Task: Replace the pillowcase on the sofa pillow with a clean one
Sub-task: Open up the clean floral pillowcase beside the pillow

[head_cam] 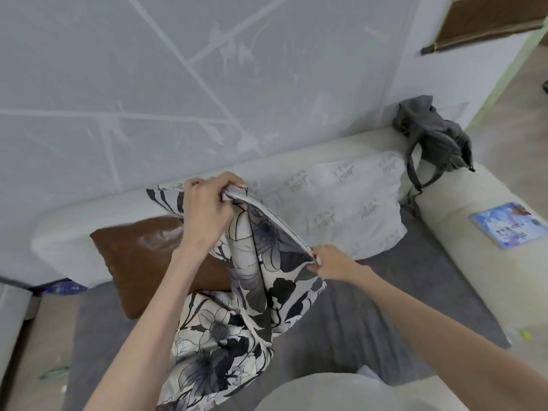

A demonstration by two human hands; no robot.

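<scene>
Single head-worn wide-angle view, looks forward and down from above person's own arms. Close range: left grip (207,209) and right grip (329,264) near frame centre. Sofa (462,262) beyond and beneath grips, wall (178,84) behind them. No second view.

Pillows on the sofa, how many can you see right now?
3: the floral pillow held by both hands in front, the brown pillow behind it on the left, the white printed pillow against the backrest. Others may be hidden.
</scene>
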